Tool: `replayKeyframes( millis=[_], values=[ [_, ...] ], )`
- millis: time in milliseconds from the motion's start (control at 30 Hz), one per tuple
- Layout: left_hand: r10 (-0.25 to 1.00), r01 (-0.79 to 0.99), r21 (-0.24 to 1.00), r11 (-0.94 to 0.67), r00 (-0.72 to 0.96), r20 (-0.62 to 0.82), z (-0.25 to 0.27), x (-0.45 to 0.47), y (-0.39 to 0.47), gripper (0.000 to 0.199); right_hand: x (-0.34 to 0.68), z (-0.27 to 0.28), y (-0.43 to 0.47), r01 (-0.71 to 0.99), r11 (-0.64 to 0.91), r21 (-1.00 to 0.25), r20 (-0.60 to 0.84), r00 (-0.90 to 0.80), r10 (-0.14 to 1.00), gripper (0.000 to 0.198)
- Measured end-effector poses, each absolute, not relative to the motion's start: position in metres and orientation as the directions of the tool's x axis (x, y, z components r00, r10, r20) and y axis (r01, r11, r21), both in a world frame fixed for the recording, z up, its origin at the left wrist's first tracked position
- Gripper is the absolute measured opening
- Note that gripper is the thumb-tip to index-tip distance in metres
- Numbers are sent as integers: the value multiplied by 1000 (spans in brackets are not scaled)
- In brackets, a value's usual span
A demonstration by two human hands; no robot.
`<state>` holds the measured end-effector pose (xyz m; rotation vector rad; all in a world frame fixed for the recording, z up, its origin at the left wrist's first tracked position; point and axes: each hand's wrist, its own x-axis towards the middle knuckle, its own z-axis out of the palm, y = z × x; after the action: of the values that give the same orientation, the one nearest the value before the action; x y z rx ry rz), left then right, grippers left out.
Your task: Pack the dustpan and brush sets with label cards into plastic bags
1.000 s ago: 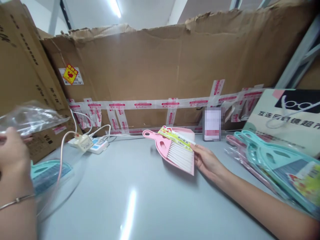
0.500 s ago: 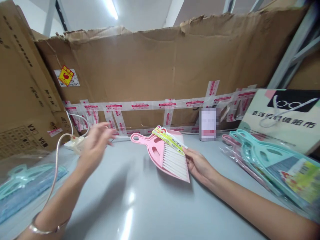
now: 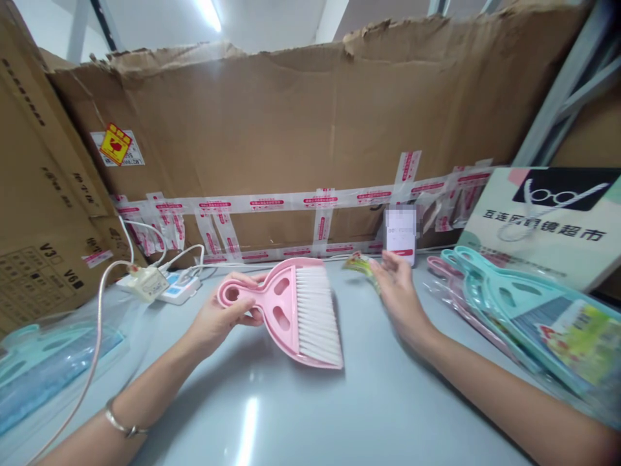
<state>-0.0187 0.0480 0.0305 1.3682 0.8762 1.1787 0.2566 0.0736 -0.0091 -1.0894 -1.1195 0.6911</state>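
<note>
A pink dustpan (image 3: 284, 353) with a white-bristled hand brush (image 3: 317, 314) nested in it is held over the grey table. My left hand (image 3: 228, 314) is closed around their handles, its thumb on top. To the right, my right hand (image 3: 400, 291) pinches a green and yellow printed label card (image 3: 361, 264), which is apart from the brush set. The card is bent and partly covered by the fingers.
Teal and pink dustpan sets (image 3: 514, 291) in clear wrap lie at the right, before a white carton bag (image 3: 548, 226). A phone (image 3: 400, 236) leans at the back. On the left are a power strip (image 3: 182, 286), cables and another wrapped teal set (image 3: 53, 356). Cardboard (image 3: 266, 129) walls the back.
My left hand has moved right and taken the handles of the pink set. The label card has come off the set and moved right in my right hand, which has let go of the set.
</note>
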Motion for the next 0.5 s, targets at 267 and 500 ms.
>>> replayKeyframes(
  millis=[267,500],
  values=[
    [923,-8,961,-277,275,268,38,1,20,21,218,12,28,594,788,-158,711,-485,509,36],
    [631,269,594,-758,533,564,45,0,10,40,210,25,18,523,806,-275,681,-486,548,14]
  ],
)
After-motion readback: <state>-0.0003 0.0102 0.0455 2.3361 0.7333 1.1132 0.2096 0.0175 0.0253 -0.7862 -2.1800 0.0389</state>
